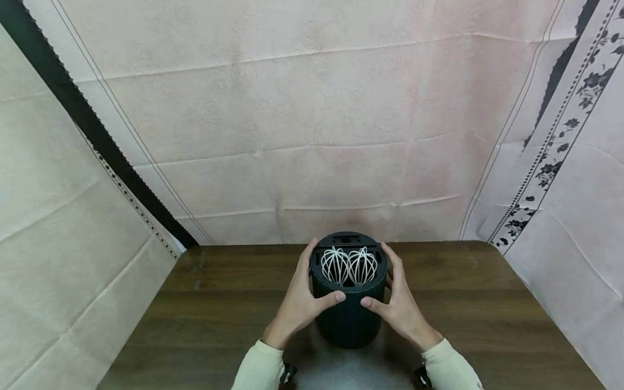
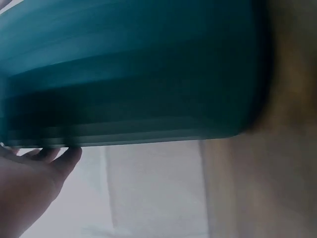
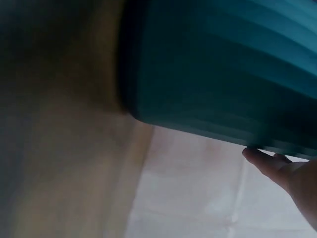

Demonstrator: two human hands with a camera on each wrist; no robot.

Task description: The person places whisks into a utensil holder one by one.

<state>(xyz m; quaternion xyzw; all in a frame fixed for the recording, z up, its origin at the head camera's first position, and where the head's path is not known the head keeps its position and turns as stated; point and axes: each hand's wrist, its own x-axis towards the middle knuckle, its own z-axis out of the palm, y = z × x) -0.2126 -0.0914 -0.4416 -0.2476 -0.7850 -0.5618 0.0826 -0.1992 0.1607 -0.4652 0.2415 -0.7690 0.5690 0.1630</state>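
A dark green cylindrical container (image 1: pixel 348 319) is between both hands near the middle of the table. Two white wire whisk heads (image 1: pixel 335 265) show side by side in the recess of its black slotted top (image 1: pixel 347 239). My left hand (image 1: pixel 304 300) grips the container's left side, its thumb across the front just below the rim. On the opposite side my right hand (image 1: pixel 400 306) holds it the same way. Both wrist views show the container's smooth wall filling much of the picture, with fingertips at its far side. Whether its base touches the table cannot be told.
The brown wooden table (image 1: pixel 219 325) ends at a straight back edge just beyond the container. Behind it hangs a pale creased cloth (image 1: pixel 312 124). More cloth hangs on the left and right, the right one with a dark floral band (image 1: pixel 556 162).
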